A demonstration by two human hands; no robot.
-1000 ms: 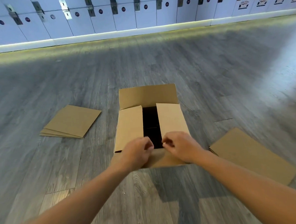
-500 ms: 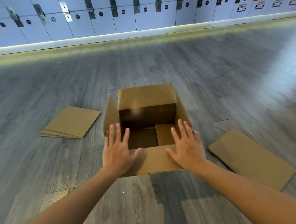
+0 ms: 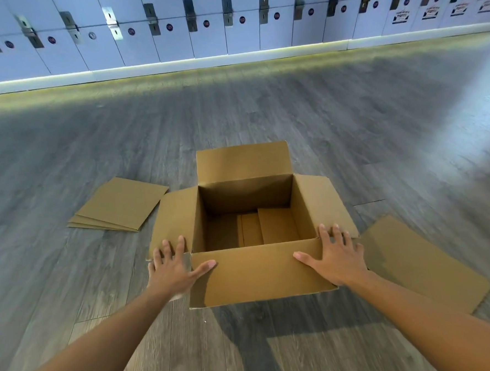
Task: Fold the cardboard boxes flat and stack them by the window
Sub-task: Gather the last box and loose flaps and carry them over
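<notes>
A brown cardboard box (image 3: 257, 273) stands on the wooden floor in front of me, its top flaps spread outward and its inside empty. My left hand (image 3: 173, 268) lies flat with straight fingers on the left flap, thumb on the near flap. My right hand (image 3: 335, 254) lies flat the same way on the right flap's near corner, thumb on the near flap. A stack of flattened boxes (image 3: 118, 204) lies on the floor to the left. One flattened box (image 3: 420, 263) lies to the right, partly under the open flap.
A row of white lockers (image 3: 228, 23) with a lit base strip runs along the far wall. Grey plank floor (image 3: 233, 105) stretches between the box and the lockers.
The two inner top flaps, nearly closed a second ago, have swung outward to both sides. My hands went from pinching the flap edges to pressing flat on the spread flaps.
</notes>
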